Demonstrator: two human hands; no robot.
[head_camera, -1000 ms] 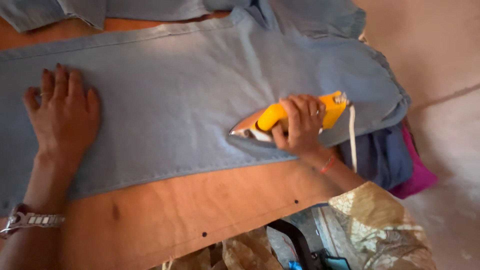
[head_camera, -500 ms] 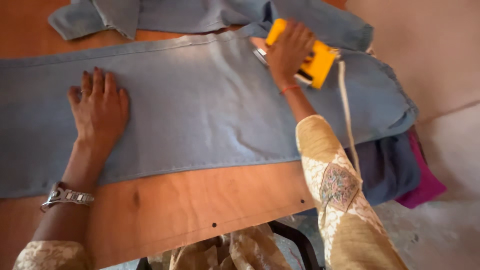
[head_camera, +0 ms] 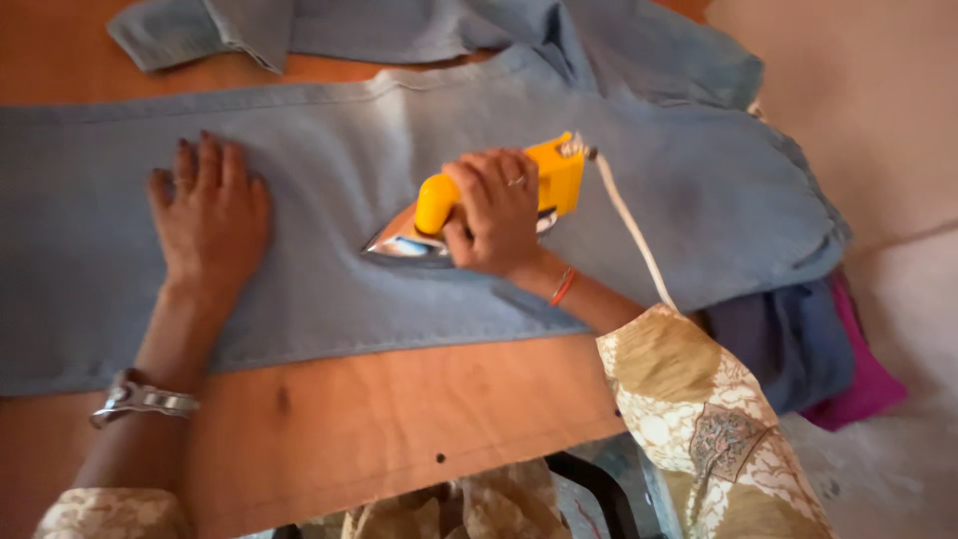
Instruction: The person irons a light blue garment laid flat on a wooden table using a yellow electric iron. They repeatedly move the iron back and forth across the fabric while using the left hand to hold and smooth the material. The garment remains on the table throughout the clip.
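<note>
Cream-and-gold patterned sleeves, silver watch (head_camera: 143,398) on left wrist, red thread band (head_camera: 563,286) on right wrist, ring (head_camera: 517,181), dark painted nails

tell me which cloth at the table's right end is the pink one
The magenta cloth at the bottom of the pile, poking out under the dark blue cloth and pale denim.

Blues, yellow and warm wood.
I'm seeing a faded light-blue denim garment (head_camera: 399,200), a bright yellow plastic-handled iron (head_camera: 479,195) trailing a white cord (head_camera: 629,230), on reddish-brown plywood board (head_camera: 399,409); magenta cloth (head_camera: 863,374) showing beside cream floral-patterned sleeve (head_camera: 699,409).
</note>
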